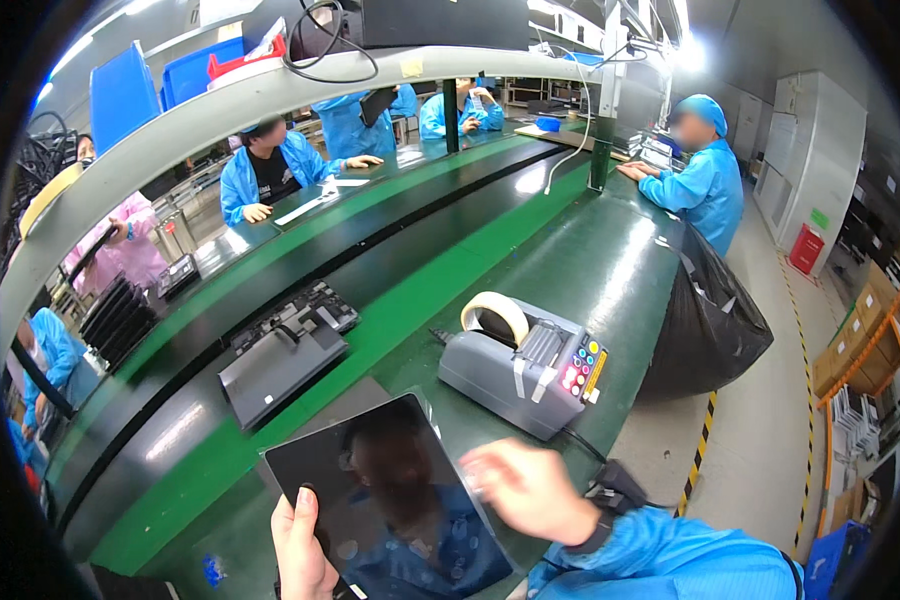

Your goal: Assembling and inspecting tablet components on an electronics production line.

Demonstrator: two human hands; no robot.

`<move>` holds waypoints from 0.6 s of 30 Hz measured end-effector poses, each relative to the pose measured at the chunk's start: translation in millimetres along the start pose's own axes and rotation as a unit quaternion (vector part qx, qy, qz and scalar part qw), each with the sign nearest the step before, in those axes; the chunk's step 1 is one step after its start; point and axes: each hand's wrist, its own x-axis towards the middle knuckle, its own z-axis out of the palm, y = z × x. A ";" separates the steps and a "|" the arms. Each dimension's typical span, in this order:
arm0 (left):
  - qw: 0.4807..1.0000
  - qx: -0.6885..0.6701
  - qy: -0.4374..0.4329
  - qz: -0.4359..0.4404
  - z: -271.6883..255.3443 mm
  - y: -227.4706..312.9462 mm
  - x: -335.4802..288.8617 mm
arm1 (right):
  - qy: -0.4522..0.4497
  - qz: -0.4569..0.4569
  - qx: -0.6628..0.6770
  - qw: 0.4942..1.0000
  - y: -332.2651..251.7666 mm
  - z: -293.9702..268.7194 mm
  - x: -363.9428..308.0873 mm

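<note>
The dark tablet (395,515) is gripped at its left edge by the left hand (303,550), long axis slanting away leftward; beside its right edge, the blurred right hand (535,490) is loosely curled, contact unclear.

right sleeve (670,552): light blue, loose, creased | wrist band (599,530): dark, narrow, just past the sleeve's end

Your left hand (305,548) shows at the lower edge in a gripping pose, thumb pointing upward, other fingers hidden. Your right hand (535,490) points leftward, its fingers loosely bent and their tips too blurred to read. A dark band (598,530) circles your right wrist; your blue-sleeved right forearm (665,555) slants in from the lower right.
</note>
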 end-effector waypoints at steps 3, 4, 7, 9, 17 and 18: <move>1.000 0.021 0.004 0.014 2.8 -5.2 1.9 | 0.306 0.026 -0.044 0.951 30.6 -62.9 -1.9; 1.000 0.017 0.000 0.009 3.0 -8.4 6.3 | 0.322 0.109 -0.044 0.940 62.6 -86.7 -1.7; 1.000 0.005 0.016 0.000 0.3 -13.1 10.4 | 0.189 0.289 0.210 0.915 77.6 -107.6 2.6; 1.000 0.016 0.022 -0.003 -2.2 -16.3 6.5 | 0.195 0.268 0.173 0.928 76.2 -102.3 -0.5; 1.000 0.016 0.018 -0.018 -6.6 -20.9 7.1 | 0.272 -0.024 0.041 0.961 27.6 -95.8 7.9; 0.999 0.019 0.023 -0.015 -8.8 -20.7 5.9 | 0.211 -0.028 0.047 0.976 6.2 -76.0 12.2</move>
